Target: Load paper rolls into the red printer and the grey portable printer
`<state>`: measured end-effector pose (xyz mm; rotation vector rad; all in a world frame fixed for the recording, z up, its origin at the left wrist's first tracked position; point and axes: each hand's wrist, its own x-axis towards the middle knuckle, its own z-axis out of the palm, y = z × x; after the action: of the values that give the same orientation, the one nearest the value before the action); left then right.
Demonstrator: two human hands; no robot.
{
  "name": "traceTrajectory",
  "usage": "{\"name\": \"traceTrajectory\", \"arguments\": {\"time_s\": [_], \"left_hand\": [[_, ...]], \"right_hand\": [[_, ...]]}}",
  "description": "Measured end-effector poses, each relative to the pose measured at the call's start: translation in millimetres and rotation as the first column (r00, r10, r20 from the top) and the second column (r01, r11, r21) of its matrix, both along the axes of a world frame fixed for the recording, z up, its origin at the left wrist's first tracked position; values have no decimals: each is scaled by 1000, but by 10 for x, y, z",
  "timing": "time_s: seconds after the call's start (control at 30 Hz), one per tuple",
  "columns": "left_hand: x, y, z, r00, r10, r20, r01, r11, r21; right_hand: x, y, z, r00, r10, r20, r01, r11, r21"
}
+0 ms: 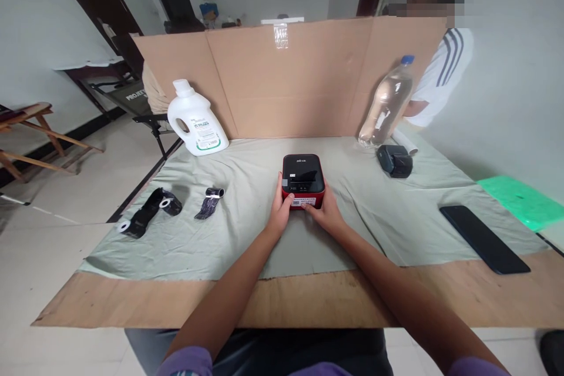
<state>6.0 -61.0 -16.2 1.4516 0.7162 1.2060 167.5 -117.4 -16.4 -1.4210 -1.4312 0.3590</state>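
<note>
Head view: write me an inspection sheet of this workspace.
Surface: creased cloth over wood, which shows along the near edge.
Job's things: red-and-black device near the middle.
Clutter: jug and dark rolls at left; bottle, black gadget and black slab, probably a phone, at right.
Hands: left hand and right hand grasp the device's sides.
Cables: nothing seen.
Surroundings: cardboard screen behind; person beyond it, right; green plastic at far right.

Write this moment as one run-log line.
left hand: on left side of red-black device | right hand: on its right side | white jug: back left, by cardboard | clear bottle: back right
</note>
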Motion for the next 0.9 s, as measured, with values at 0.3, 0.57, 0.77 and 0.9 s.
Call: {"name": "traceTrajectory", "arguments": {"time_s": [0.3,0.57,0.77,0.9], "left_hand": [[3,-98,59,999,10,31,-11,1000,13],[-62,-2,0,995,67,67,-72,995,76],[-98,70,9,995,73,67,-78,995,68],[-100,101,34,993,108,41,-110,992,57]], "right_hand": [[21,-4,-10,1000,23,-14,-22,1000,18],[52,-4,-84,1000,20,-9,-20,1000,-19],[85,-3,-76,999,21,-24,-21,999,36],[128,18,-86,1000,19,-21,-19,1000,15]]}}
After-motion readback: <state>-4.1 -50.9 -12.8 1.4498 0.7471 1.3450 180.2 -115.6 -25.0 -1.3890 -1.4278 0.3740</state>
